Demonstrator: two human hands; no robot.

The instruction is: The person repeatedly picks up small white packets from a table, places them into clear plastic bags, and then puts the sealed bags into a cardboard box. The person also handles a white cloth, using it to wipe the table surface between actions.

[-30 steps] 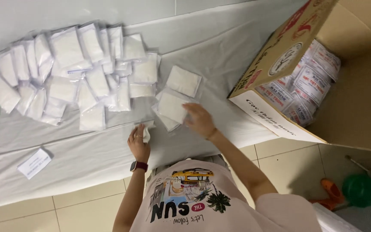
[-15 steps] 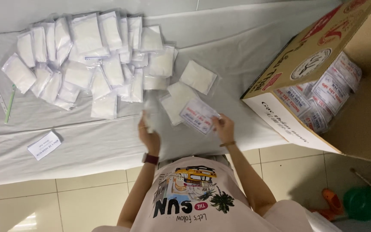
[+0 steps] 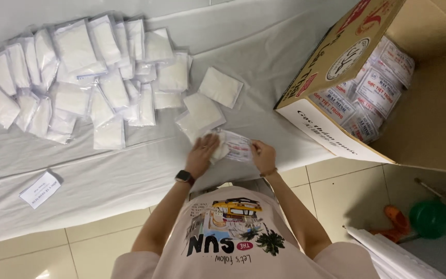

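Both hands, left [image 3: 201,155] and right [image 3: 263,156], gripping a clear packet [image 3: 236,147] (printed label), white sheet [image 3: 264,57] beneath

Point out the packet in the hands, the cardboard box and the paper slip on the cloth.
Packet [image 3: 237,146], head view: on its printed clear face between the two hands.
Cardboard box [image 3: 336,135], head view: on its white front flap.
Paper slip [image 3: 41,189], head view: on its middle, at the cloth's near left.

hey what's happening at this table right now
A person holds a small printed packet between both hands, left hand and right hand, over the white-covered table. A big pile of white pouches is spread behind it. An open cardboard box of similar printed packets lies to the right.
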